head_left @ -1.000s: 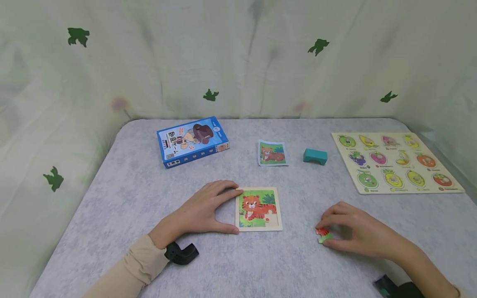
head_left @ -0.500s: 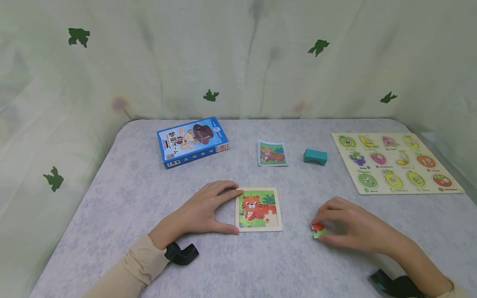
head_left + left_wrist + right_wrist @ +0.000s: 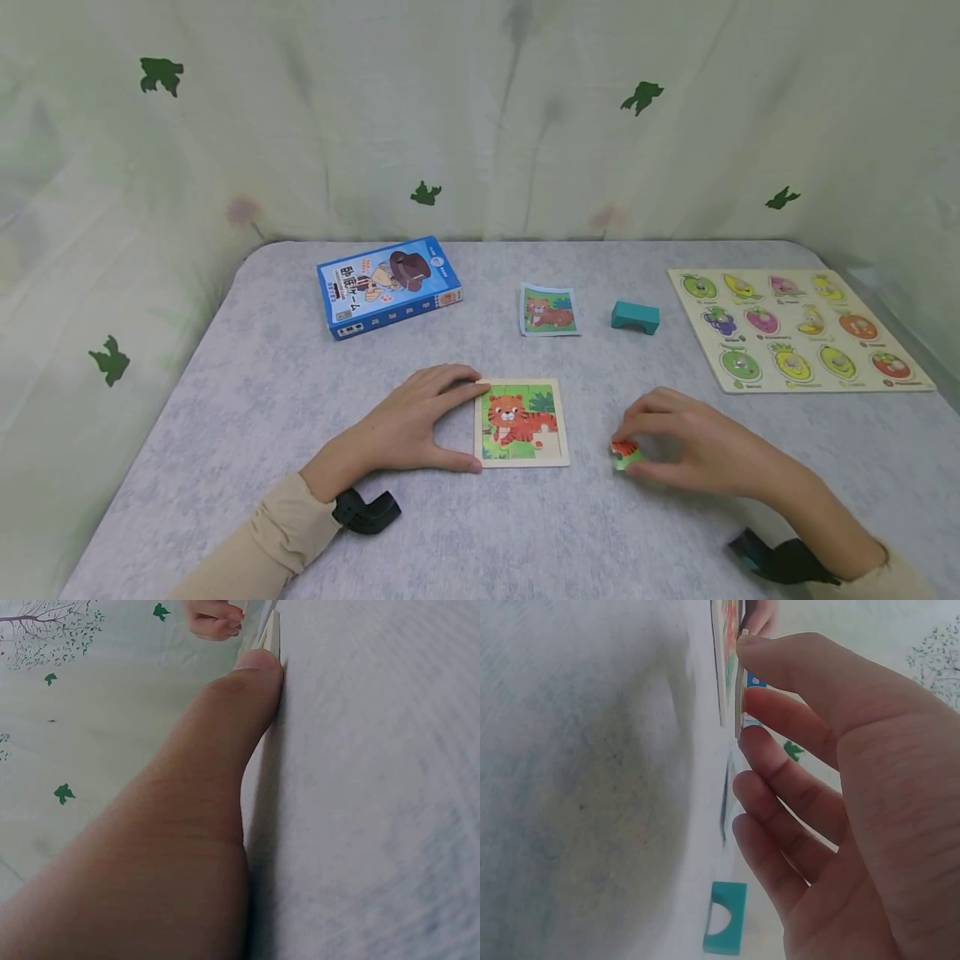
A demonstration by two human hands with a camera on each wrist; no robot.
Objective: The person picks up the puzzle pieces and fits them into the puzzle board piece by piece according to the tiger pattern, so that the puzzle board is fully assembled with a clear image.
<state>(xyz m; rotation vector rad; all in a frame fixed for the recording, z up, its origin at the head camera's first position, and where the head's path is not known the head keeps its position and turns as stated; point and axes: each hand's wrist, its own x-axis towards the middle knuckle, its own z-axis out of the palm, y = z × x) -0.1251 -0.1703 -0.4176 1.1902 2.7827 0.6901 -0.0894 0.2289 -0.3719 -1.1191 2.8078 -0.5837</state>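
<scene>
A small square tiger jigsaw puzzle (image 3: 517, 417) lies in its pale wooden frame mid-table; its lower right corner is bare wood. At the frame's left side rests my left hand (image 3: 416, 421), index finger at the upper corner, thumb at the lower one. In the left wrist view, the thumb (image 3: 255, 682) touches the frame's edge. To the right of the puzzle, my right hand (image 3: 697, 442) pinches a red and green puzzle piece (image 3: 624, 456) between thumb and fingers. Seen edge-on in the right wrist view, the piece (image 3: 739, 712) stands apart from the frame.
Behind the puzzle lie a tiger picture card (image 3: 550, 311) and a teal arch block (image 3: 635, 316). A blue game box (image 3: 390, 287) is at the back left. On the right lies a fruit puzzle board (image 3: 802, 333). A patterned curtain (image 3: 480, 108) hangs behind the table.
My right hand has moved left and slightly away from me with the puzzle piece, closer to the wooden frame. My left hand stays at the frame's left side.
</scene>
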